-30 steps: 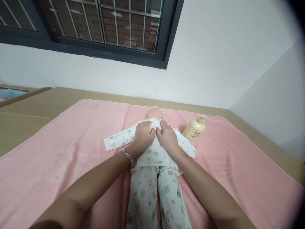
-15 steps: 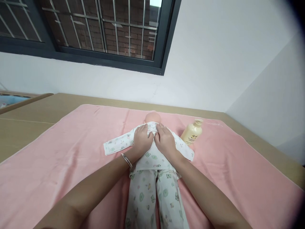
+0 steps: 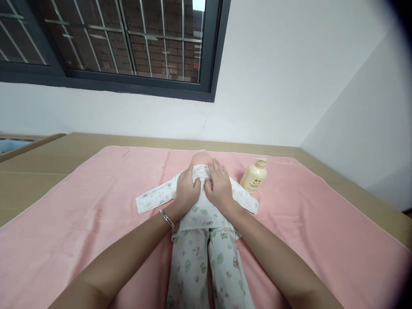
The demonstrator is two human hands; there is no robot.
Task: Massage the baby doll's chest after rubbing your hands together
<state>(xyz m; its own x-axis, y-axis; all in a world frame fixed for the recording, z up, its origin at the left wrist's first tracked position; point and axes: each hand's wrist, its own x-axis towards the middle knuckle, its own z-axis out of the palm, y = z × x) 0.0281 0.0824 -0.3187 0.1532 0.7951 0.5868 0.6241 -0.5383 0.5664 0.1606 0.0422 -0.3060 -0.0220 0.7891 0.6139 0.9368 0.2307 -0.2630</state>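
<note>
Baby doll [image 3: 201, 157] in white printed cotton top [image 3: 202, 206] and matching printed trousers [image 3: 206, 266], lying on its back mid-frame on a pink plush blanket [image 3: 80, 223], pale bald head away from the camera, legs toward it. Only the crown of the head showing above the hands. Left hand [image 3: 187, 189] palm down on the doll's chest, fingers [image 3: 186, 175] together and curled over the bunched fabric at the collar, touching it; whether pinching or just pressing, cannot tell. Thin silver bangle [image 3: 166, 219] on the left wrist. Right hand [image 3: 219, 185] palm down just beside the left, nearly touching it, fingers [image 3: 215, 168] slightly spread and laid flat on the collar and shoulder of the top, not closed around anything visible. Left sleeve of the top stretched out flat on the blanket to the left; right sleeve out to the right, partly under the right forearm. Cream plastic pump bottle [image 3: 253, 179] lying tilted on the blanket near the right sleeve end, apart from the hand. Blanket spread over a tan flat surface [image 3: 38, 159]. White wall [image 3: 289, 77] behind, dark-framed barred window [image 3: 128, 43] upper left, brick visible through it.
</note>
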